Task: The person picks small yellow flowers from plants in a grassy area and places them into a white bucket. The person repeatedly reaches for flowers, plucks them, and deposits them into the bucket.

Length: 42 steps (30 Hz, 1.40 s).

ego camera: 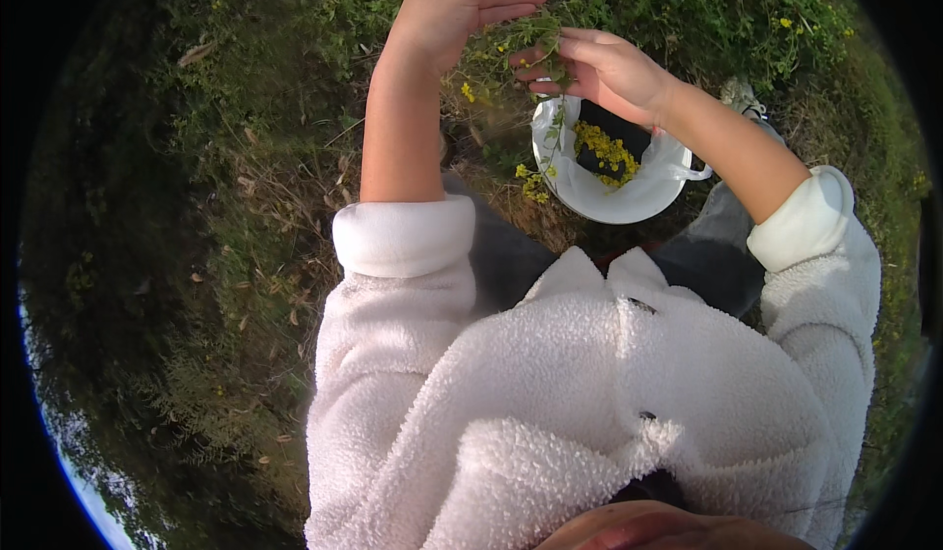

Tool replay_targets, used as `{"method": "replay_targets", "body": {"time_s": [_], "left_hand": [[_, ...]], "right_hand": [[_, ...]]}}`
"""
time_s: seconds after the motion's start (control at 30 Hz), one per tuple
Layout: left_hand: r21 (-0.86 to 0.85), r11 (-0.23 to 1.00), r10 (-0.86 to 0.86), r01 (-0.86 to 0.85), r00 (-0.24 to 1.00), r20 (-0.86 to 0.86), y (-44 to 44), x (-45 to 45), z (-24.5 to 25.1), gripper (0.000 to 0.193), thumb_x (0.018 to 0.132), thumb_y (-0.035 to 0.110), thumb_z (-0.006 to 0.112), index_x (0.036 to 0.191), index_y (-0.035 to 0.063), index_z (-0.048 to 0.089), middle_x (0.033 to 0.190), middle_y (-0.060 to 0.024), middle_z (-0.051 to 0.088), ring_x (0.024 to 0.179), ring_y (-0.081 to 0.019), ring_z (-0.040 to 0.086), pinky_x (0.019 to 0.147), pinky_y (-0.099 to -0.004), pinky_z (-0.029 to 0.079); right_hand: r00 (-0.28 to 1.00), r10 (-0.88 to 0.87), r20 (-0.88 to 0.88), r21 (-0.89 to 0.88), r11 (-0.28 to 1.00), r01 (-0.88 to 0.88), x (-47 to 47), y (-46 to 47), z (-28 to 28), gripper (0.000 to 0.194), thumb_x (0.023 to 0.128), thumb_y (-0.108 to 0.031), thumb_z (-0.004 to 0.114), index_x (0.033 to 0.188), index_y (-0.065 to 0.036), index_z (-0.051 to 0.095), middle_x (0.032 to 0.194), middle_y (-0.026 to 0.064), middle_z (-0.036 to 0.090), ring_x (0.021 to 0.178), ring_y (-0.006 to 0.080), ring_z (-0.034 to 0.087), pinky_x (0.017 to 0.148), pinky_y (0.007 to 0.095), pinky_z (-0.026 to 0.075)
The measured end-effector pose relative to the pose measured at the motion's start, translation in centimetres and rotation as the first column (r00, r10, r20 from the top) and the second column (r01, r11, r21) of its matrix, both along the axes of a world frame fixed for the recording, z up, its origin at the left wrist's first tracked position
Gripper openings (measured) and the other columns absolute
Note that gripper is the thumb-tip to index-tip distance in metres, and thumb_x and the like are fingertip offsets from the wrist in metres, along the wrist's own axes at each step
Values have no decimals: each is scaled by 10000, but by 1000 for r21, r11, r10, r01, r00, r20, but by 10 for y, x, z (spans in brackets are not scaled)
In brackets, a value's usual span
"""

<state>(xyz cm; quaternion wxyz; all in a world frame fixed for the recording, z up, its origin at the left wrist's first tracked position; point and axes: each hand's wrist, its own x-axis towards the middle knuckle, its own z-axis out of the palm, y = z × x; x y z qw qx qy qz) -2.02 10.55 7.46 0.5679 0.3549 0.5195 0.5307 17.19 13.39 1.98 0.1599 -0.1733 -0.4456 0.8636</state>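
Observation:
My left hand (457,11) reaches out at the top of the view, its fingers spread and nothing seen in them. The top of that hand touches the picture's edge. Opposite it, my right hand (608,75) has its fingers loosely curved behind a leafy green sprig (549,42); whether they grip it is unclear. Small yellow flowers (468,92) show on the greenery below my left hand. Under my right hand stands a white bucket (626,211) lined with a thin plastic bag (563,148). Picked yellow flower heads (608,151) lie inside, beside something dark.
A thin stem with a yellow flower cluster (534,184) hangs at the bucket's left rim. Dense green plants (685,5) grow ahead, with dry grass (295,189) to the left. My legs (508,255) flank the bucket, and a shoe (740,97) is beyond it at right.

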Motion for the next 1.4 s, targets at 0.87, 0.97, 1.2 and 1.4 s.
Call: {"method": "replay_targets", "body": {"time_s": [0.87,0.97,1.2,1.4], "left_hand": [[-43,842,-420,538,603,-678,-10,22,-25,244,883,187,622,1095,68,643,944,-65,677,877,-151,609,782,-292,476],[-101,880,-399,465,606,-688,-8,20,-26,199,884,216,622,995,60,677,880,-52,671,823,-146,593,756,-286,466],[-87,809,-408,581,449,-795,-7,26,-22,171,870,204,623,870,48,692,776,-58,664,706,-161,581,660,-320,462],[-158,877,-369,453,426,-826,-5,28,-23,166,841,183,620,842,34,694,787,-81,671,766,-172,624,725,-316,481]], "right_hand": [[943,278,183,-108,959,-262,45,19,6,456,948,-439,378,965,-21,557,949,108,586,807,167,578,768,320,499],[813,232,533,292,852,-435,50,30,13,545,912,-501,457,1091,6,549,962,96,586,782,133,569,735,280,496],[887,-317,337,845,517,-136,57,23,44,652,768,-210,725,1320,-58,414,1162,99,513,851,160,586,717,294,506],[720,-602,346,872,490,-9,46,-2,71,870,646,-136,791,1389,-77,342,1069,106,548,712,150,588,623,257,499]]}}
